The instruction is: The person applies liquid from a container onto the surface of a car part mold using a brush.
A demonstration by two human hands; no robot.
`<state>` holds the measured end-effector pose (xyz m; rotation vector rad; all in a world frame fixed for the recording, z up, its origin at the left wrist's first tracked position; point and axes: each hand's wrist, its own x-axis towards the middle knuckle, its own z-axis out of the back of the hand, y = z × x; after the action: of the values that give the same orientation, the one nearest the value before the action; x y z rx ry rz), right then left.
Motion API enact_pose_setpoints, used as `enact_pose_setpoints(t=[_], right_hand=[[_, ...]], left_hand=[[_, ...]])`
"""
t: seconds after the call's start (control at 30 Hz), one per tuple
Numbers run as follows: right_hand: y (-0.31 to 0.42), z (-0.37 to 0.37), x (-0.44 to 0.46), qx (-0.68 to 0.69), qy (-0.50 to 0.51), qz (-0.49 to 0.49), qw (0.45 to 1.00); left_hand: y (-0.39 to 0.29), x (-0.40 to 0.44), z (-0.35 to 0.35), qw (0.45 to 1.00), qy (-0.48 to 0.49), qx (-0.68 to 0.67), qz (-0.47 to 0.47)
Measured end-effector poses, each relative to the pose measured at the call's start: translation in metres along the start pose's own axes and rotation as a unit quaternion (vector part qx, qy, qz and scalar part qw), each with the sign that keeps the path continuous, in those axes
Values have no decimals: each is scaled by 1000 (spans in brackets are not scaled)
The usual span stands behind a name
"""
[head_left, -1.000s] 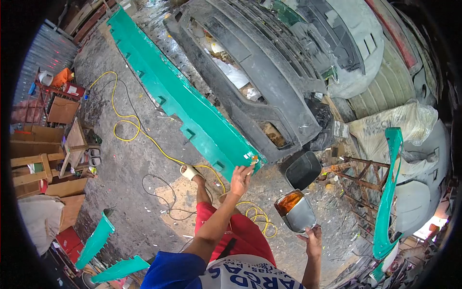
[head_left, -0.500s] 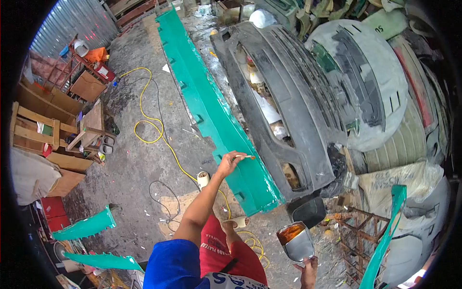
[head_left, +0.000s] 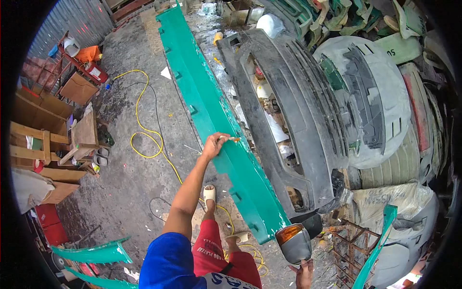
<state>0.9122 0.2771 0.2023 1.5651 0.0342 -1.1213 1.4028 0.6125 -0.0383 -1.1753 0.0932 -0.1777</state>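
Observation:
My left hand (head_left: 215,145) pinches a small brush (head_left: 234,139) with an amber-coloured tip. The brush tip is over the right edge of a long green moulded panel (head_left: 214,101), which has small tabs along its left side. Whether the bristles touch the panel I cannot tell. Low on the right, my right hand (head_left: 304,275) grips a grey container (head_left: 297,250) from below. Amber liquid (head_left: 288,233) shows inside it. The container is beside the panel's near end.
A dark grey car bumper (head_left: 288,106) lies right of the panel, with more bumpers (head_left: 378,91) stacked beyond. A yellow hose (head_left: 161,139) winds across the concrete floor. Other green pieces (head_left: 94,253) are at lower left, and a rusty metal frame (head_left: 351,250) at lower right.
My left hand and the brush have moved farther up along the panel, toward its far end. My right hand still holds the container, now close to the panel's near corner. The view has shifted.

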Motion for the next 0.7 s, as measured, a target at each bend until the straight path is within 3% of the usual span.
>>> enact_pose_setpoints(t=[0.03, 0.17, 0.3, 0.37, 0.47, 0.57, 0.63, 0.7], right_hand=[[6, -16, 0, 9, 1, 4, 1000], [23, -68, 9, 13, 3, 17, 1000], [25, -92, 17, -4, -6, 9, 1000], [43, -118, 19, 17, -31, -3, 999], [39, -122, 25, 2, -47, -7, 999], [39, -129, 28, -20, -36, -3, 999], [38, -132, 27, -18, -34, 2, 999], [39, -139, 28, -16, -29, 8, 999]], left_hand=[[9, 18, 7, 997, -45, -18, -63], [-16, 59, 54, 991, -115, 75, -4], [12, 30, 27, 969, -76, 212, -96], [-2, -14, 3, 954, 6, 248, -167], [-24, -92, -45, 966, 116, 161, -165], [-61, -107, -44, 974, 151, 80, -149], [-57, -89, -39, 973, 229, -11, -12], [-12, -45, -31, 978, 160, -86, -104]])
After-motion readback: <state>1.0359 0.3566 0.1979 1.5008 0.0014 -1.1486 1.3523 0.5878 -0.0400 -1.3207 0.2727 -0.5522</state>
